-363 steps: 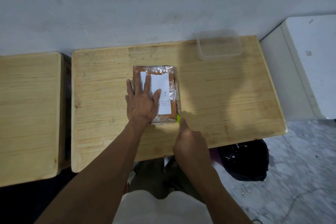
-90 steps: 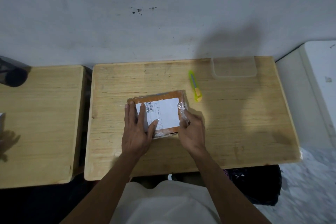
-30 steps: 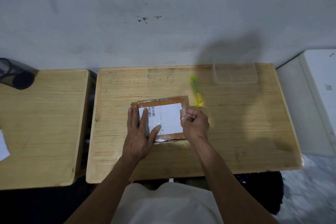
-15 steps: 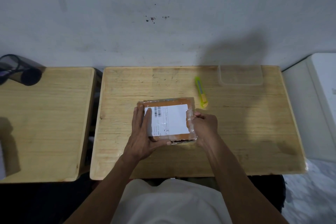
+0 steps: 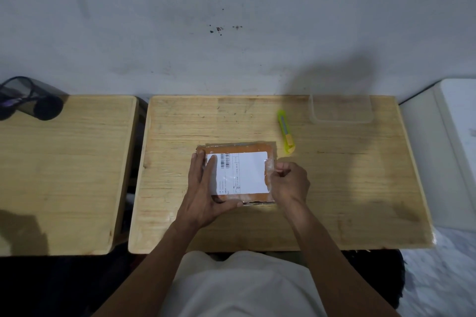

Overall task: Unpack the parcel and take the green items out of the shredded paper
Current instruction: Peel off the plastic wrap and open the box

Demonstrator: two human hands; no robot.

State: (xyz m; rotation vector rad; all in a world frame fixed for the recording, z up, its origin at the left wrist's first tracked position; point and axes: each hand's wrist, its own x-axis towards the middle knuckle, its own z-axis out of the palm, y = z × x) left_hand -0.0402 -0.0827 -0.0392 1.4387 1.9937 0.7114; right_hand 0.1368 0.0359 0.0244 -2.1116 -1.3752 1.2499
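1. At the middle of the wooden table [image 5: 334, 188], near my edge, lies the parcel [image 5: 235, 149]: a flat brown packet in clear plastic film with a white shipping label [image 5: 247, 172] on top, barcode at its left end.
2. My left hand [image 5: 206, 193] lies flat over the parcel's left side, fingers [image 5: 198, 170] stretched out and spread, thumb along the near edge. It presses, not a closed grasp.
3. My right hand [image 5: 291, 183] is at the parcel's right edge, fingers curled shut, pinching the crinkled clear film [image 5: 269, 165] there.
4. Parcel is sealed; no shredded paper or green items visible.
5. Just beyond the parcel's far right corner lies a yellow-green utility knife [image 5: 285, 134], not touching either hand, blade end hard to make out.
6. At the far right of the table, against the wall, sits a clear plastic container [image 5: 341, 109].
7. A second wooden table [image 5: 64, 175] stands to the left across a narrow gap, with a dark translucent object [image 5: 28, 100] at its far left corner; cannot tell what it is.
8. A white cabinet [image 5: 453, 149] stands at the right.
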